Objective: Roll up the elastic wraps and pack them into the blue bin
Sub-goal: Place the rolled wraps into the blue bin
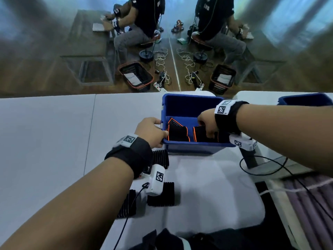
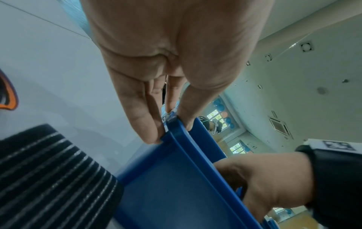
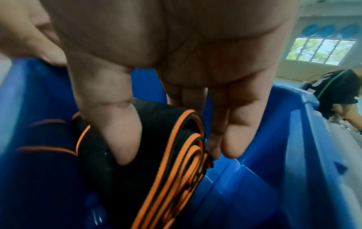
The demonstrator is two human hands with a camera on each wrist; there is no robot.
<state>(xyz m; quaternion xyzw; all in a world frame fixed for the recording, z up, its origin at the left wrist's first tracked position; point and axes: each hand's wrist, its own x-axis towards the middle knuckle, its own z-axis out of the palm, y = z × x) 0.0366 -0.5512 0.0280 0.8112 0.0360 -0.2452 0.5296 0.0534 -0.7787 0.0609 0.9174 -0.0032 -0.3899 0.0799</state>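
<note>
The blue bin point(image 1: 191, 147) stands on the white table, near its far edge. My left hand point(image 1: 159, 130) pinches the bin's left rim point(image 2: 182, 136), thumb inside and fingers outside. My right hand point(image 1: 205, 129) reaches down into the bin and grips a rolled black wrap with orange edging point(image 3: 156, 162), thumb on one side and fingers on the other. A second rolled wrap point(image 1: 178, 133) stands in the left part of the bin. Black ribbed wraps point(image 1: 160, 157) lie on the table in front of the bin, under my left wrist.
More ribbed black wraps point(image 1: 162, 193) lie near the table's front. Another blue bin point(image 1: 306, 101) sits at the far right. A black cable point(image 1: 270, 170) loops over the right table edge. Beyond the table a mirrored wall shows seated people.
</note>
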